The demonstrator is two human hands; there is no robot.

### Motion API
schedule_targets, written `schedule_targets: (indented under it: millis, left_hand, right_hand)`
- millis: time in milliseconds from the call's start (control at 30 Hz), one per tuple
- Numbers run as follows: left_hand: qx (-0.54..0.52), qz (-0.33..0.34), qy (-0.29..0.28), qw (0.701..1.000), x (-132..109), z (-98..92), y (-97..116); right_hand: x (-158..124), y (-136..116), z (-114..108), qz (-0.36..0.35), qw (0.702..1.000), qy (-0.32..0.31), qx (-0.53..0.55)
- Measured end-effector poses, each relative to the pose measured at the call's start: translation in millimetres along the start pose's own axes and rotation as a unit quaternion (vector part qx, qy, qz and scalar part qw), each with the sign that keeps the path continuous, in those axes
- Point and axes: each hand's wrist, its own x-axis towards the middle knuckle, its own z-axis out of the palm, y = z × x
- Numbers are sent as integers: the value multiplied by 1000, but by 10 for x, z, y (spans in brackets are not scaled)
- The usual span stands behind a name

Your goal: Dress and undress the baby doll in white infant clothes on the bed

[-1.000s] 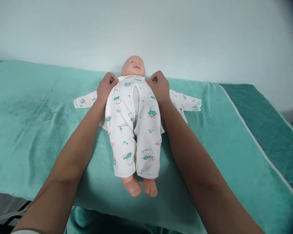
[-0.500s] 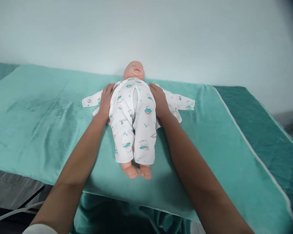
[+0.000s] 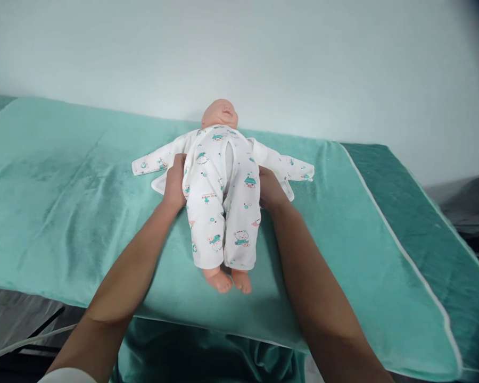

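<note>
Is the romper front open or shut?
Open. A gap runs down the romper from chest to crotch, its edges apart. Left hand and right hand lie against its sides, fingers hidden.

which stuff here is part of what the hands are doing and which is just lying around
In hand: doll, romper, left hand and right hand at the doll's sides.
Lying about: green blanket, dark cover at right, cable at lower left.
</note>
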Motion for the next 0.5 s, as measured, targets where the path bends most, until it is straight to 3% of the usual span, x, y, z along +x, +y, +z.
schedule_targets:
  millis: [100, 167, 267, 500]
  left_hand:
    - [-153, -73, -41, 985, -62, 16, 72]
    - [-241, -160, -81, 954, -88, 18, 136]
    - [-312, -256, -99, 910, -98, 5, 223]
    - [-364, -277, -82, 885, -86, 1, 254]
  right_hand:
    - [-54, -117, 14, 21, 998, -23, 57]
    - [-75, -167, 0, 32, 996, -38, 77]
    - [-72, -172, -38, 57, 992, -64, 97]
    - [-10, -122, -24, 68, 982, -91, 150]
